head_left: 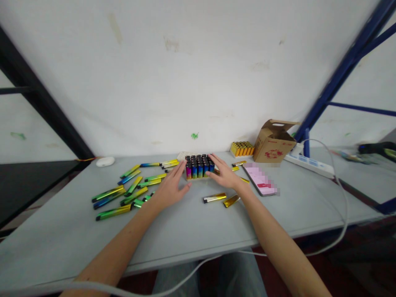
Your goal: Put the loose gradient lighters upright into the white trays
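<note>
A block of upright blue, purple and green cylinders with black tops (199, 167) stands in rows near the wall, on a pale base. My left hand (171, 187) is at its left side, fingers stretched forward and thumb apart. On the other side, my right hand (225, 173) has its fingers extended along the block's right edge, with the thumb near the front right corner. Whether the fingertips press on the block is too small to tell. Shiny green, yellow and blue flat strips (114, 211) lie scattered left of my left hand. Gold and silver strips (214, 198) lie near my right hand.
An orange cylinder block (243, 148) stands by the wall, beside an open cardboard box (274, 142). A phone (260, 179), a white power strip (311, 164) with a cable and a white case (105, 161) are on the grey table (185, 231). Metal frames rise at both sides.
</note>
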The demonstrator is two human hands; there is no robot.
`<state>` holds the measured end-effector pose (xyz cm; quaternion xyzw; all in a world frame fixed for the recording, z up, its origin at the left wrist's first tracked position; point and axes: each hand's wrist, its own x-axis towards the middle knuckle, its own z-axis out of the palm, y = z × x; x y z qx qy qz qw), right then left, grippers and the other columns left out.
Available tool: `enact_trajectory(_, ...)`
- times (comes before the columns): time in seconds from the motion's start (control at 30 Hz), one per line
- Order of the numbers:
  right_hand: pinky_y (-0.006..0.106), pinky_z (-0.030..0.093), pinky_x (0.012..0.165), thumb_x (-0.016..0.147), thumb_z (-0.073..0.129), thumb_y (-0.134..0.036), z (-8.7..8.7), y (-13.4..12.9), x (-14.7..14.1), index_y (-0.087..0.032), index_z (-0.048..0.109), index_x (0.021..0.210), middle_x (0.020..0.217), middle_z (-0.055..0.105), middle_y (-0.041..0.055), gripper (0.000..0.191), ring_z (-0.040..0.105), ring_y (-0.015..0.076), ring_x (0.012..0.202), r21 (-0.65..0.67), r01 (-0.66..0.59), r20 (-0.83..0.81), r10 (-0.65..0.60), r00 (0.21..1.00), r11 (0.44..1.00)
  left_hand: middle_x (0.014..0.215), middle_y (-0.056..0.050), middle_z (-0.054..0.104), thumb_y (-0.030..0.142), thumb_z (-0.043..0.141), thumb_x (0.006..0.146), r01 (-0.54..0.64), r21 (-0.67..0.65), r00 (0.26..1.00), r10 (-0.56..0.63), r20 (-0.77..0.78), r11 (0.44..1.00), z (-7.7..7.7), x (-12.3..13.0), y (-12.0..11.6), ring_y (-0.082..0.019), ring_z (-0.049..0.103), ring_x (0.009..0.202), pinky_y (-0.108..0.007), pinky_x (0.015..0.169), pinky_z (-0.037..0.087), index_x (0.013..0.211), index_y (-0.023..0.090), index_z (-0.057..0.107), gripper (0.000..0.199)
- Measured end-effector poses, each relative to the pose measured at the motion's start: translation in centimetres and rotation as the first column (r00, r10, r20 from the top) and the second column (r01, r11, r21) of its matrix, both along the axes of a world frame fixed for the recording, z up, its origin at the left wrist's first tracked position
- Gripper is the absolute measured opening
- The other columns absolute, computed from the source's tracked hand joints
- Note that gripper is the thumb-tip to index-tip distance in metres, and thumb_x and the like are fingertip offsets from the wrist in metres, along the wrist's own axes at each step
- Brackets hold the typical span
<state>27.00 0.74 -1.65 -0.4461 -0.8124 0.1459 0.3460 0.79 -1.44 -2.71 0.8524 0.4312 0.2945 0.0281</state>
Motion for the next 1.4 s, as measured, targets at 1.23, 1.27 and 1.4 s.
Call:
enact_trajectory(1.23, 0.060, 0.017, 0.115, 0.067, 0.078, -0.050, -1.6, 1.9, 0.7, -0.018, 0.027, 0.150, 0.143, 0.050, 0.0184, 0.102, 0.047, 0.0326, 0.133, -0.143, 0.063, 0.126, -0.045, 0.991, 0.988, 0.134, -0.015, 0.060, 0.028, 0.037, 0.091, -0.052, -0.207, 0.986, 0.018, -0.165, 0.977, -1.2, -1.0, 1.2, -0.028, 0.056, 0.124, -0.045, 0.108, 0.042, 0.132, 0.014, 0.054, 0.047)
enact_trajectory(1.27, 0.060, 0.017, 0.115, 0.068, 0.077, -0.049, -1.5, 1.9, 0.6, -0.019, 0.027, 0.150, 0.143, 0.050, 0.0180, 0.102, 0.047, 0.0326, 0.133, -0.137, 0.054, 0.124, -0.037, 0.992, 0.989, 0.135, -0.015, 0.059, 0.027, 0.037, 0.090, -0.048, -0.215, 0.987, 0.014, -0.159, 0.975, -1.2, -1.1, 1.3, -0.028, 0.055, 0.125, -0.044, 0.109, 0.041, 0.132, 0.014, 0.055, 0.047)
enact_trajectory(1.4, 0.059, 0.020, 0.115, 0.069, 0.077, -0.045, -1.3, 2.0, 0.1, -0.021, 0.033, 0.147, 0.145, 0.049, 0.0154, 0.093, 0.048, 0.0328, 0.132, -0.118, 0.032, 0.141, -0.015, 0.990, 0.992, 0.140, -0.013, 0.056, 0.026, 0.035, 0.090, -0.057, -0.230, 0.988, 0.023, -0.150, 0.971, -1.0, -1.1, 1.4, -0.027, 0.052, 0.129, -0.044, 0.111, 0.039, 0.133, 0.014, 0.054, 0.048)
